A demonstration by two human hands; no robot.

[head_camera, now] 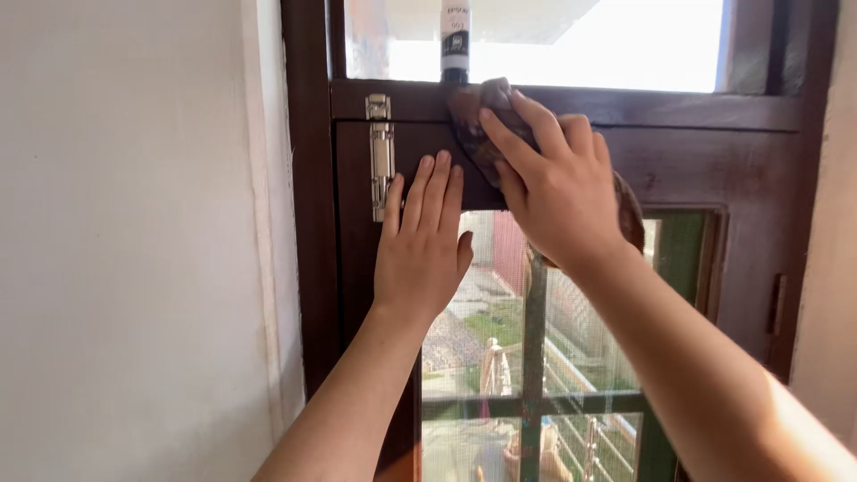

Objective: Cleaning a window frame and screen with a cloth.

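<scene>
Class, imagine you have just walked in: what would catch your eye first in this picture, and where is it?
Two bare hands on a dark wooden window frame: the right hand presses a brown cloth against its top rail, the left hand lies flat beside it. A shiny metal latch sits further left.

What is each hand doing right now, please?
Left hand: open, flat against the window frame, holding nothing.
Right hand: fingers spread, pressing a brown cloth against the frame.

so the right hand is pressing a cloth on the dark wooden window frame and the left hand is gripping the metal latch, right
Not quite. In the head view the left hand lies flat on the window frame, beside the metal latch, not gripping it. The right hand does press the cloth on the frame.
</scene>
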